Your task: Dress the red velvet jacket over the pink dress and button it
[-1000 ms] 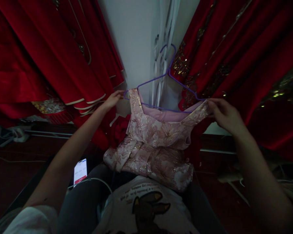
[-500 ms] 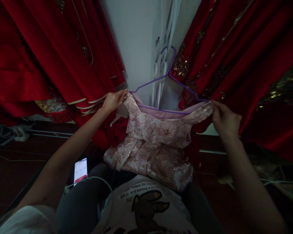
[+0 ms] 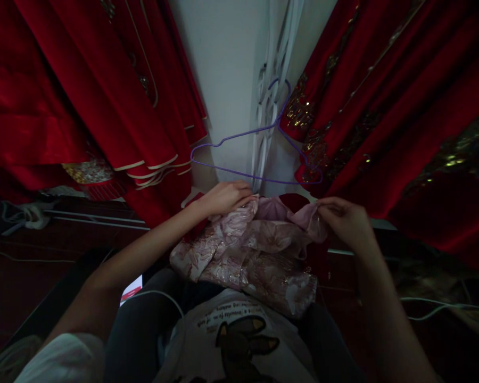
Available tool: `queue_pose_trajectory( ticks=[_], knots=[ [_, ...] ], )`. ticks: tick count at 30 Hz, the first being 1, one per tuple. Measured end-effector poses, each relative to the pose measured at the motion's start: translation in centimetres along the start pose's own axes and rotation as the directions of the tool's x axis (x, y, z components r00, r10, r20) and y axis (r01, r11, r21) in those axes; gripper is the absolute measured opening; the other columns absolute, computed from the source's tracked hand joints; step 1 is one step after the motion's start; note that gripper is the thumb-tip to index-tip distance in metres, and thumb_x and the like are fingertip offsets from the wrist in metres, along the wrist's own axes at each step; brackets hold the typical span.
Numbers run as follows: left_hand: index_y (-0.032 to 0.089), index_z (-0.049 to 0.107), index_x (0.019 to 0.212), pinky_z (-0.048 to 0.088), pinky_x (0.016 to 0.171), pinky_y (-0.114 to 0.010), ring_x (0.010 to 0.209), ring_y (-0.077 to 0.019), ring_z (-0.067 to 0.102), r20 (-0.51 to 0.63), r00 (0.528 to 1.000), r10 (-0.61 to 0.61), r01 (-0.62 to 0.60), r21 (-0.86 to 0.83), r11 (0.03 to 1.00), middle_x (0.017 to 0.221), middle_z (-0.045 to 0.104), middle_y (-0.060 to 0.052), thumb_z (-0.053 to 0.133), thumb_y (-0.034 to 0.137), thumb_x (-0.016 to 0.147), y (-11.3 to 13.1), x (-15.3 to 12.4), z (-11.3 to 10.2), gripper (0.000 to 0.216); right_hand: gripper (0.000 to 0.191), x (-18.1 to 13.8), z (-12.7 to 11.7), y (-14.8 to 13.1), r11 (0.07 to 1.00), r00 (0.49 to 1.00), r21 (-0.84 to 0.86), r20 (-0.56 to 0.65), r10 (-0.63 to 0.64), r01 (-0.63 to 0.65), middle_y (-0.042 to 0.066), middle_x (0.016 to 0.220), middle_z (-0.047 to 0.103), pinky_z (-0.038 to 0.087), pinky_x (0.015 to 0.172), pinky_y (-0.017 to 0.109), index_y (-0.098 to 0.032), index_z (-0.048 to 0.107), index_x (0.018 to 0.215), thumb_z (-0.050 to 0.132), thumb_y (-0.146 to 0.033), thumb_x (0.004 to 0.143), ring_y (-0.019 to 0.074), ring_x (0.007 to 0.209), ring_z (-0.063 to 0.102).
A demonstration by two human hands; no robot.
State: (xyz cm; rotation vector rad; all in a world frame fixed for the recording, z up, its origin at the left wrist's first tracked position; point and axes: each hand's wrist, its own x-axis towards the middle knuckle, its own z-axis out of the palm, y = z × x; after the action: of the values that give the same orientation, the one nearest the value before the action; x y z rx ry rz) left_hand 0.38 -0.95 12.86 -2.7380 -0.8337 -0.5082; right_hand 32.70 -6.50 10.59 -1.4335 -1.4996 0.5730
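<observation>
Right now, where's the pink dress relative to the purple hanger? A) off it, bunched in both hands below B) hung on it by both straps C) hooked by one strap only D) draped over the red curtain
A: the hanger hangs bare, and the dress is gathered below it between the left hand and right hand.

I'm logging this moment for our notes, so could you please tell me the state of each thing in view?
Pink dress: off the hanger, crumpled on the lap.
Purple hanger: bare, hanging by its hook.
Left hand: closed on the dress's top edge.
Right hand: pinching the dress's other shoulder.
Phone: screen lit, mostly hidden by the left arm.
Red garments: hanging.
</observation>
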Motion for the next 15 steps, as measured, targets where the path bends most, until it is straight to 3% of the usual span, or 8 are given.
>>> queue_pose_trajectory(
  ticks=[2, 5, 9, 11, 13, 15],
  knots=[
    [0.017, 0.072, 0.095, 0.047, 0.087, -0.034, 0.105, -0.0214, 0.059, -0.096, 0.995, 0.041, -0.038, 0.027, 0.999, 0.109, 0.065, -0.01, 0.039, 0.04, 0.101, 0.5, 1.9, 0.2, 0.04, 0.02, 0.0, 0.6, -1.5, 0.998, 0.998, -0.015, 0.016, -0.061, 0.062, 0.005, 0.083, 0.075, 0.058, 0.071, 0.033, -0.02, 0.073, 0.087, 0.064, -0.032, 0.075, 0.0203, 0.079, 0.071],
    [0.017, 0.074, 0.091, 0.038, 0.102, -0.047, 0.118, -0.0271, 0.052, -0.15, 0.987, -0.051, 0.061, 0.062, 0.996, 0.121, 0.059, -0.014, 0.046, 0.041, 0.098, 0.0, 3.1, 1.4, 0.037, 0.021, 0.1, 1.0, -2.5, 0.996, 0.995, 0.026, 0.048, -0.087, 0.086, 0.006, 0.091, 0.074, 0.057, 0.075, 0.033, -0.02, 0.072, 0.092, 0.063, -0.032, 0.078, 0.0197, 0.084, 0.07],
    [0.017, 0.074, 0.086, 0.041, 0.089, -0.043, 0.097, -0.0246, 0.055, -0.061, 0.987, -0.147, 0.151, 0.068, 0.986, 0.095, 0.061, -0.012, 0.045, 0.046, 0.097, -1.3, 2.0, 2.8, 0.043, 0.026, 0.4, -0.6, -1.3, 0.992, 0.998, 0.125, 0.056, 0.023, -0.03, 0.007, 0.091, 0.075, 0.058, 0.078, 0.035, -0.019, 0.073, 0.093, 0.07, -0.034, 0.072, 0.0205, 0.082, 0.07],
    [0.018, 0.074, 0.088, 0.04, 0.083, -0.038, 0.091, -0.0222, 0.055, -0.062, 0.988, -0.138, 0.141, 0.037, 0.989, 0.089, 0.06, -0.009, 0.042, 0.047, 0.098, -1.8, 1.0, 2.7, 0.044, 0.025, 0.8, -2.2, 0.1, 0.988, 0.991, 0.14, -0.107, 0.079, -0.064, 0.008, 0.091, 0.075, 0.057, 0.081, 0.036, -0.019, 0.074, 0.092, 0.071, -0.031, 0.07, 0.0219, 0.082, 0.071],
    [0.02, 0.074, 0.091, 0.038, 0.081, -0.036, 0.088, -0.0205, 0.054, -0.084, 0.986, -0.142, 0.143, 0.006, 0.99, 0.086, 0.059, -0.007, 0.042, 0.046, 0.099, -2.3, 0.3, 2.2, 0.042, 0.024, 1.2, -3.8, 1.8, 0.99, 0.937, 0.128, -0.335, 0.097, -0.057, 0.01, 0.091, 0.075, 0.057, 0.082, 0.038, -0.02, 0.075, 0.092, 0.071, -0.025, 0.068, 0.0231, 0.081, 0.071],
    [0.02, 0.075, 0.092, 0.036, 0.081, -0.035, 0.087, -0.0197, 0.054, -0.09, 0.985, -0.148, 0.149, -0.004, 0.989, 0.084, 0.058, -0.006, 0.043, 0.045, 0.099, -2.8, -0.1, 1.6, 0.041, 0.025, 1.6, -5.0, 3.4, 0.991, 0.882, 0.122, -0.461, 0.098, -0.047, 0.011, 0.089, 0.075, 0.058, 0.079, 0.038, -0.02, 0.076, 0.091, 0.07, -0.02, 0.066, 0.024, 0.077, 0.071]
  ],
)
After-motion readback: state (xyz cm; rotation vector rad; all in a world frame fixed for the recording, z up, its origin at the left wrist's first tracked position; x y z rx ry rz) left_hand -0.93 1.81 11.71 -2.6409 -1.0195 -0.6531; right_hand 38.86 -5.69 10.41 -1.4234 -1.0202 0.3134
